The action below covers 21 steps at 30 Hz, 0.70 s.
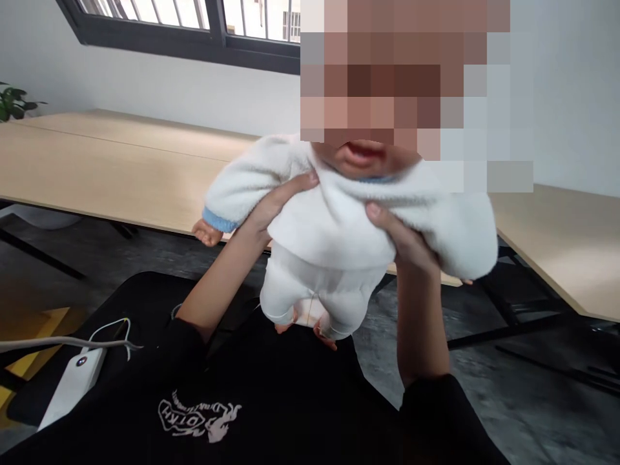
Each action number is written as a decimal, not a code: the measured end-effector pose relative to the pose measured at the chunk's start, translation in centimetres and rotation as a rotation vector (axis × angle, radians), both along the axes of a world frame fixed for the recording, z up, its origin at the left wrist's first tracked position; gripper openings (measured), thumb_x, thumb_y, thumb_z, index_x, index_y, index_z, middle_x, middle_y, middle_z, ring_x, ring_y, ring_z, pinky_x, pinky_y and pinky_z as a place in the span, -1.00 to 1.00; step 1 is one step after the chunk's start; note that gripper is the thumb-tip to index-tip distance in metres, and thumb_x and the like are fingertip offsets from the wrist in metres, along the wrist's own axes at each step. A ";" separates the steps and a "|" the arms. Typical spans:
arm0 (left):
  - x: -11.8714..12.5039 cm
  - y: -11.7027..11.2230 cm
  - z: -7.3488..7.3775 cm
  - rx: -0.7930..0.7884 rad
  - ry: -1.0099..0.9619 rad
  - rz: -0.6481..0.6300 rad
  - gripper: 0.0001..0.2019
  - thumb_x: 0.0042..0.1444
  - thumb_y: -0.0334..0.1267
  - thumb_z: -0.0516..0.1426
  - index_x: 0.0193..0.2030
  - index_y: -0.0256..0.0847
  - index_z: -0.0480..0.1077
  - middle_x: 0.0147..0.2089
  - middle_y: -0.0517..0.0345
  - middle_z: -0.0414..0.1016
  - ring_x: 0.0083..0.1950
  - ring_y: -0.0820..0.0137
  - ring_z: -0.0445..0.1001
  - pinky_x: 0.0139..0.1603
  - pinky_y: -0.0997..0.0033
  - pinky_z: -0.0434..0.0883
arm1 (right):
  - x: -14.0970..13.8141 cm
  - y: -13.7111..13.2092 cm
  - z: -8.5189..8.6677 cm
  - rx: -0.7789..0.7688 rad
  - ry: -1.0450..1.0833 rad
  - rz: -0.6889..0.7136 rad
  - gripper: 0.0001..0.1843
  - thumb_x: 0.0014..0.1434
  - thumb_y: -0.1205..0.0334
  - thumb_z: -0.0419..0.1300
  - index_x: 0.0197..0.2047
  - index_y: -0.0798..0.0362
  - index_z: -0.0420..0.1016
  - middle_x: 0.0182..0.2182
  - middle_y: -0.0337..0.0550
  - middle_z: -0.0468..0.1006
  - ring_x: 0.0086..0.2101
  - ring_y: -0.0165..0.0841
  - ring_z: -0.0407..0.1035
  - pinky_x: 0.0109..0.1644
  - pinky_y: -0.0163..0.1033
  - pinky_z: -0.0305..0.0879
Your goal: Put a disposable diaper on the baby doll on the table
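A baby doll [334, 232] in a fluffy white top and white trousers is held upright in front of my chest, facing me. My left hand [278, 203] grips its side under one arm, thumb across the chest. On the other side, my right hand [407, 239] wraps below the other arm, its thumb also resting on the front. The fingers of both hands are hidden behind the doll's body. One sleeve ends in a blue cuff [217, 220] with a small hand showing. Two small feet hang just above my black clothing. The upper head is blurred out.
Beyond the doll runs a light wooden table [121, 155], with another wooden tabletop [557, 239] at right. A white device [77, 381] with a cable [62, 342] lies at lower left on a black surface. A plant [17, 103] and a barred window [184, 32] are behind.
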<state>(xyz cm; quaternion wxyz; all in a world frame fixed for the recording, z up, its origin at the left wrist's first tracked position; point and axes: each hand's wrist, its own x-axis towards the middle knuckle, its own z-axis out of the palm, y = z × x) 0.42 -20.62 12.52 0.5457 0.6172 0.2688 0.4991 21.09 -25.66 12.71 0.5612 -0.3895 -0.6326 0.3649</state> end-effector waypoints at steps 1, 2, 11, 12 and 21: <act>0.2 0.7 0.7 -0.057 -0.052 -0.052 -0.62 0.47 -0.31 -0.09 0.08 -0.50 0.49 -0.16 0.06 0.68 0.07 0.29 0.68 0.10 0.26 0.57 | -0.3 1.0 0.7 0.012 0.035 0.029 -0.38 0.12 -0.07 0.36 0.22 -0.11 0.47 0.23 -0.29 0.54 0.36 -0.35 0.29 0.46 -0.23 0.29; 0.3 1.5 1.4 -0.078 -0.061 -0.065 -0.57 0.49 -0.34 -0.17 0.08 -0.56 0.47 -0.16 0.06 0.67 0.09 0.31 0.66 0.10 0.26 0.55 | -0.5 2.0 1.4 0.011 0.031 0.063 -0.37 0.14 -0.08 0.31 0.25 -0.10 0.45 0.25 -0.32 0.53 0.35 -0.39 0.30 0.43 -0.28 0.29; 1.5 8.5 -0.1 -0.217 -0.227 -0.158 -0.66 0.47 -0.26 0.00 0.04 -0.47 0.52 -0.18 0.07 0.69 0.12 0.34 0.66 0.24 0.30 0.52 | 0.6 10.5 -0.5 -0.058 0.071 0.129 -0.36 0.17 -0.29 0.28 0.14 -0.02 0.55 0.02 -0.24 0.68 0.29 -0.35 0.38 0.35 -0.34 0.34; 1.7 9.1 -0.8 -0.265 -0.290 -0.182 -0.73 0.43 -0.27 0.07 0.05 -0.38 0.54 -0.17 0.07 0.70 0.15 0.29 0.65 0.29 0.27 0.52 | 0.8 11.3 -1.3 -0.072 0.147 0.154 -0.34 0.09 -0.27 0.38 0.13 -0.03 0.55 0.04 -0.21 0.67 0.27 -0.27 0.40 0.35 -0.25 0.38; 2.6 16.3 -6.4 -0.351 -0.264 -0.173 -0.74 0.31 -0.23 0.22 0.08 -0.26 0.52 -0.12 0.09 0.71 0.14 0.22 0.57 0.38 0.12 0.40 | 1.7 17.0 -6.4 -0.240 0.280 0.160 -0.20 0.04 -0.25 0.47 0.25 -0.06 0.47 0.10 -0.25 0.64 0.15 -0.24 0.47 0.30 -0.13 0.44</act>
